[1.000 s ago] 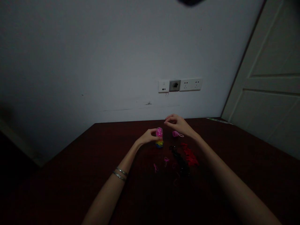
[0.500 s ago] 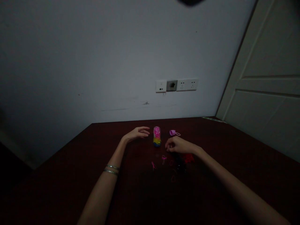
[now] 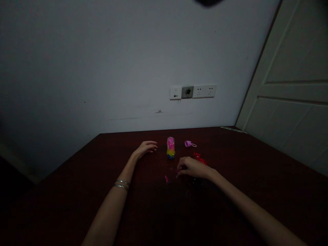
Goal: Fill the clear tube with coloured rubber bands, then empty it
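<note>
A clear cylindrical container [image 3: 171, 148] filled with pink, yellow and blue rubber bands stands upright on the table. To its left, my left hand [image 3: 146, 148] rests with fingers loosely stretched, touching none of the bands. My right hand [image 3: 191, 166] is low over the table, in front of the container, its thumb and fingers closing on a small pink rubber band [image 3: 178, 172]. Another pink rubber band [image 3: 167, 179] lies left of those fingertips. Behind the right hand are red bands [image 3: 200, 158]; dark items [image 3: 197, 181] below its wrist are hard to make out.
A pink cap with a loop [image 3: 188, 144] lies at the back right of the dark red table [image 3: 143, 212]. Behind is a wall with sockets [image 3: 204, 91]. A pale panelled door [image 3: 284, 92] stands on the right.
My right hand has moved toward me and slightly left, onto the pink rubber band, uncovering more of the red bands. My left hand has drawn slightly away from the container.
</note>
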Demonstrator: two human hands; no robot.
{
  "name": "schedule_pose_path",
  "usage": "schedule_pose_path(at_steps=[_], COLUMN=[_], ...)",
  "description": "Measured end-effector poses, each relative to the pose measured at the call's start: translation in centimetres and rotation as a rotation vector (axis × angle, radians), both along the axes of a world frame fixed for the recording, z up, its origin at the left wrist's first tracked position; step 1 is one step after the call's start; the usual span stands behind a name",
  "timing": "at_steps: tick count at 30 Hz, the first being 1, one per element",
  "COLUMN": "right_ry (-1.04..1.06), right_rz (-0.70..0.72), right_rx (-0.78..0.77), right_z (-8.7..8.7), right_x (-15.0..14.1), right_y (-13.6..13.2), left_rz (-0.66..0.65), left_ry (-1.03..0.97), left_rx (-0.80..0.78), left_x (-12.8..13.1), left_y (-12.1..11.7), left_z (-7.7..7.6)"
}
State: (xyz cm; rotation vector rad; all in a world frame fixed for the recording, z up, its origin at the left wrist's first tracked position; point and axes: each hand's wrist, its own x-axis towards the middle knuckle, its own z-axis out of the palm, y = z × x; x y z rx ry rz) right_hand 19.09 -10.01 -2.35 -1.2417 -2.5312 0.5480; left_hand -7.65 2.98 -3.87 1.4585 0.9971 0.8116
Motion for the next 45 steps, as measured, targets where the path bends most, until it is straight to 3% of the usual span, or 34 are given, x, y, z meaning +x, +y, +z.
schedule_pose_path(at_steps=[16,23,26,33,37,41,45], right_ry=[-0.187,-0.036,0.084,0.22,0.06,-0.139,-0.258], right_rz=[0.056,0.034,0.037,-0.038,-0.068,-0.053,-0.033], right_rx=[0.117,0.067,0.077,0.161,0.236,0.353,0.378], right_z=[1.2,1.6,3.0,8.3,10.5,11.5,11.9], right_x=[-1.1,-0.5,0.0,0.9,1.2,0.7,-0.3], right_y=[-1.2,-0.2,0.5,2.3,4.1,6.0,7.0], left_rz=[0.151,0.174,0.174,0.194,0.2,0.238,0.1], left_ry=[0.063,0.049,0.038,0.018,0.041,0.048,-0.017], left_rx=[0.054,0.072,0.078,0.108,0.118,0.21,0.427], left_x=[0.8,0.7,0.7,0.8,0.9,1.8,4.0], left_y=[0.0,0.1,0.3,0.1,-0.2,-1.2,-2.8], left_z=[-1.1,-1.3,-1.5,-1.5,-1.3,0.2,2.4])
